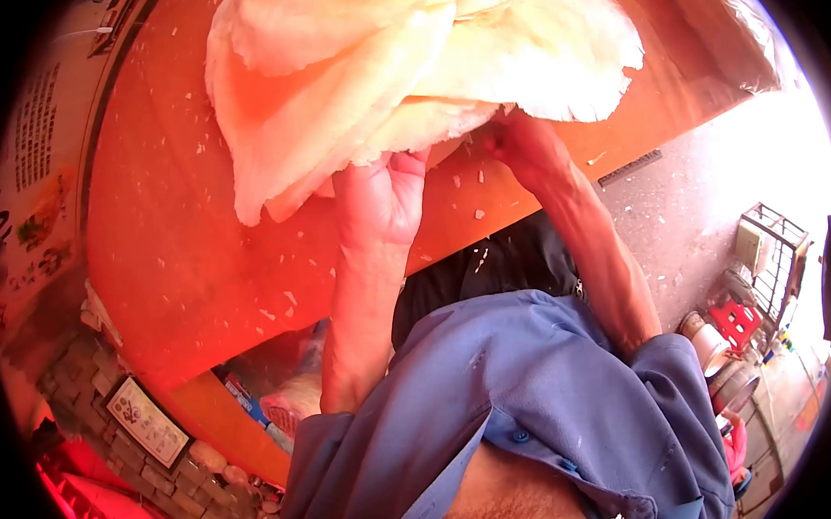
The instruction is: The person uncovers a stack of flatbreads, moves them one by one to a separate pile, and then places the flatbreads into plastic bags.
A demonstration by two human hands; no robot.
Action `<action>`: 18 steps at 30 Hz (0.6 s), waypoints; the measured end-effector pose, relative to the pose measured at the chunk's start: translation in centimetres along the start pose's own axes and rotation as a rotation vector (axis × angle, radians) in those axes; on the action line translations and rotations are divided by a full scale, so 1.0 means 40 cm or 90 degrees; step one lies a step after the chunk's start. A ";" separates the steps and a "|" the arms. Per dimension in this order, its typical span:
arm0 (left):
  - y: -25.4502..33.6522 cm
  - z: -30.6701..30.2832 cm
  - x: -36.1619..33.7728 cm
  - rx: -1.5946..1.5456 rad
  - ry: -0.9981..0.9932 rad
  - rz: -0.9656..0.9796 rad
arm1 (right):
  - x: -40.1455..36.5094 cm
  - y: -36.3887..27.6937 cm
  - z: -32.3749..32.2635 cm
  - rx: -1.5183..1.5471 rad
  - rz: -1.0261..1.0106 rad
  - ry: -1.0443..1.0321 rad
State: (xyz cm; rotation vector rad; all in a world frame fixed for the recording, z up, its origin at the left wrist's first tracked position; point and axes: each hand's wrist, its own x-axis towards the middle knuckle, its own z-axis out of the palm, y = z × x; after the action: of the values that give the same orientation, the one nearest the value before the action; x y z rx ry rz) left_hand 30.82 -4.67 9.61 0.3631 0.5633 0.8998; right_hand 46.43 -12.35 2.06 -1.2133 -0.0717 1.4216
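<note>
Sheets: a stack of thin, pale yellow sheets (376,84), at least 3 layers, held up in the air over the orange table (178,242), not resting on it.
Left hand: the left hand (386,199) is closed on the lower edge of the stack, fingers curled up into the layers.
Right hand: the right hand (520,144) reaches under the far side of the stack; its fingers are hidden, so I cannot tell whether it grips or only props.
Weight: probably very light, since the stack stands high on 2 small contacts.
Stiffness: probably dry and brittle; the layers curl stiffly without draping, and the edges are ragged.
Fragility: likely high; pale flakes (291,298) lie scattered over the table.
Where to hold: best from below, with spread fingers near the middle; a pinch at the thin rim may snap a piece off.
Nearby: blue shirt (539,392) below, wire rack (777,254) on the floor at right.
</note>
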 end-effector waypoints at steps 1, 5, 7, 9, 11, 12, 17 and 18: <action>0.001 0.000 -0.012 0.001 0.004 0.000 | -0.004 -0.002 0.015 0.001 0.004 -0.001; -0.011 -0.006 -0.045 0.075 0.075 -0.020 | 0.023 0.019 0.002 0.225 -0.009 -0.011; -0.020 -0.026 -0.052 0.100 0.093 -0.024 | 0.036 0.032 -0.022 0.324 0.006 -0.060; -0.029 -0.048 -0.061 0.088 0.101 -0.051 | 0.025 0.035 -0.029 0.367 -0.027 -0.107; -0.031 -0.058 -0.082 0.121 0.097 -0.069 | 0.015 0.017 -0.014 0.375 -0.036 -0.124; -0.031 -0.063 -0.096 0.155 0.092 -0.085 | 0.012 0.006 -0.005 0.384 -0.046 -0.143; -0.095 -0.156 -0.144 0.111 0.050 -0.375 | 0.035 -0.027 -0.008 0.417 -0.031 -0.233; -0.118 -0.161 -0.137 0.098 0.037 -0.361 | 0.045 -0.023 -0.016 0.455 -0.007 -0.315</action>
State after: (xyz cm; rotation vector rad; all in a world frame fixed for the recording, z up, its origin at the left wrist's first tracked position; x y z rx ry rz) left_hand 27.23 -11.43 3.69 0.2934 0.7433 0.3217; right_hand 47.95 -11.06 1.30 -0.2677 0.0862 1.5226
